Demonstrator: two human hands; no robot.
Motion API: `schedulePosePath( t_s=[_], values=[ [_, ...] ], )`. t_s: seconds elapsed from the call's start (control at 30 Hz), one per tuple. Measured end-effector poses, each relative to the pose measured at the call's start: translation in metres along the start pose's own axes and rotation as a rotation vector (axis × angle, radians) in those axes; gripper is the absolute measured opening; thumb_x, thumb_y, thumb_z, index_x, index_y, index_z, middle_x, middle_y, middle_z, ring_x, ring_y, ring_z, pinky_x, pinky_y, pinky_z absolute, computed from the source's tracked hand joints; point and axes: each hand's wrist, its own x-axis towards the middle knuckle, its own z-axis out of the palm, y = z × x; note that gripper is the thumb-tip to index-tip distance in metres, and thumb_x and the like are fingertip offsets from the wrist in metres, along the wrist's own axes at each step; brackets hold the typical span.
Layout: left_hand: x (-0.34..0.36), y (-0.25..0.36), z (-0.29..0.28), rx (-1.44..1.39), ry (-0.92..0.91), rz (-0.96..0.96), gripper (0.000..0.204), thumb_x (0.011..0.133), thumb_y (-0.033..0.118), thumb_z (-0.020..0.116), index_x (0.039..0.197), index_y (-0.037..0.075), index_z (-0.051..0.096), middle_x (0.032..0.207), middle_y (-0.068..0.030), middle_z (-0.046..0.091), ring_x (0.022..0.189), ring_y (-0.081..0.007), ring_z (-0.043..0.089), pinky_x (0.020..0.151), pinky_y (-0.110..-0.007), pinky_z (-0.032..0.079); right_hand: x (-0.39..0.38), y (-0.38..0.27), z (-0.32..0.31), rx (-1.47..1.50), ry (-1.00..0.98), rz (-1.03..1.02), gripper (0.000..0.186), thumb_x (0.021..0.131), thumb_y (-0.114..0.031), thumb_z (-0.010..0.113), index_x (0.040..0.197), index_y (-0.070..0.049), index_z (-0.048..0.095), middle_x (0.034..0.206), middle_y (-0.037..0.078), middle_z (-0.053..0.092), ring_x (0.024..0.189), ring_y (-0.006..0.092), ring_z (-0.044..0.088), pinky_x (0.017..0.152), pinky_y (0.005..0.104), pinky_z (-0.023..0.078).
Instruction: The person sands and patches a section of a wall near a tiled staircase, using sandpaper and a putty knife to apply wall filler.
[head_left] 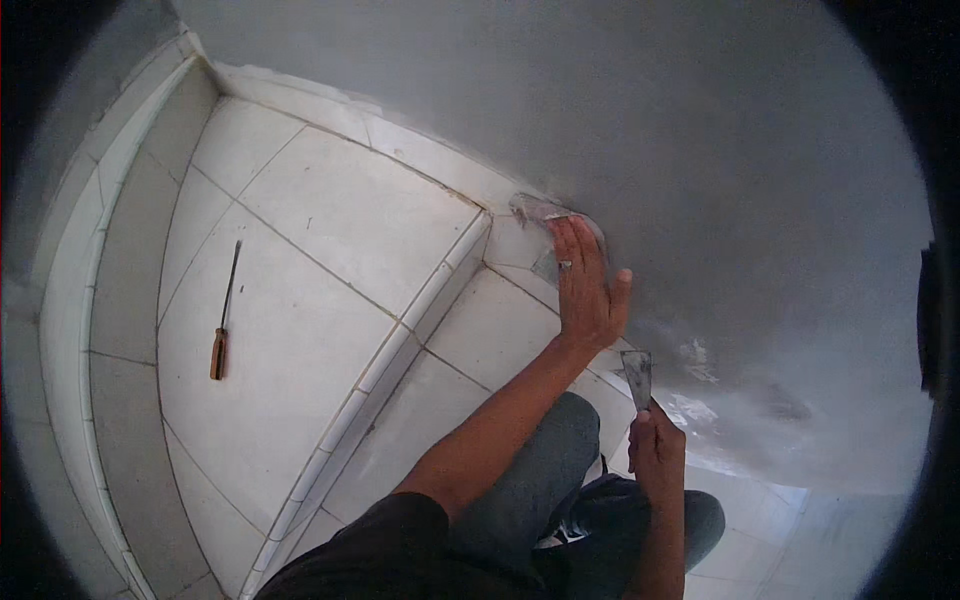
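Note:
My left hand [588, 290] lies with its fingers stretched out at the foot of the grey wall [720, 180], by the end of the baseboard tiles. Under and beyond its fingertips is a rough, pale, pinkish-grey patch [535, 206]; the palm side is hidden. Beside the fingers, a small grey piece [546, 268] shows, its kind unclear. Lower down, my right hand [660, 448] is closed around the handle of a putty knife [637, 375]. Its wide, smeared blade points up toward the wall base, apart from my left hand.
A screwdriver [228, 310] with an amber handle lies on the raised tiled step [290, 250] at the left. The step's rounded edge [375, 360] runs diagonally past my left forearm. Scuffed white marks [695, 408] show on the lower wall. My bent knees [570, 440] are close below.

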Motion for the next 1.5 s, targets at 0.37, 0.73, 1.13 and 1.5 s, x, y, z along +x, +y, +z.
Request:
schedulePosePath(
  t_s=[0.37, 0.73, 1.13, 1.5],
  values=[
    [0.077, -0.037, -0.059, 0.045, 0.094, -0.167, 0.076, 0.106, 0.046, 0.022, 0.153, -0.009, -0.003, 0.162, -0.0275, -0.004, 0.151, -0.0398, -0.006, 0.121, -0.048, -0.004, -0.005, -0.004, -0.013, 0.086, -0.003, 0.019, 0.04, 0.105, -0.03, 0.043, 0.121, 0.003, 0.062, 0.068, 0.007, 0.054, 0.061, 0.0149, 0.053, 0.059, 0.0308, 0.045],
    [0.137, -0.085, -0.078, 0.04, 0.245, -0.063, 0.072, 0.107, 0.043, 0.02, 0.153, -0.009, 0.002, 0.162, -0.0271, -0.003, 0.151, -0.0386, -0.004, 0.122, -0.046, -0.002, -0.014, -0.014, -0.023, -0.018, 0.02, -0.047, 0.043, 0.104, -0.027, 0.041, 0.13, 0.004, 0.058, 0.071, 0.013, 0.058, 0.065, 0.0186, 0.056, 0.062, 0.0333, 0.047],
    [0.103, -0.055, -0.061, 0.031, 0.194, -0.064, 0.067, 0.108, 0.032, 0.022, 0.151, -0.013, -0.004, 0.162, -0.0266, -0.009, 0.151, -0.0374, -0.009, 0.122, -0.044, -0.003, -0.019, -0.02, -0.025, -0.11, -0.016, -0.113, 0.041, 0.102, -0.022, 0.042, 0.128, 0.005, 0.058, 0.078, 0.019, 0.062, 0.069, 0.0274, 0.061, 0.068, 0.0391, 0.05],
    [0.051, -0.026, -0.023, 0.014, 0.099, -0.015, 0.075, 0.105, 0.05, 0.016, 0.155, -0.002, -0.008, 0.163, -0.0213, -0.015, 0.151, -0.0347, -0.012, 0.122, -0.046, -0.003, -0.016, -0.017, -0.027, -0.08, -0.027, -0.154, 0.042, 0.103, -0.026, 0.043, 0.127, 0.005, 0.058, 0.082, 0.022, 0.062, 0.074, 0.0331, 0.063, 0.072, 0.0412, 0.05]
  ],
)
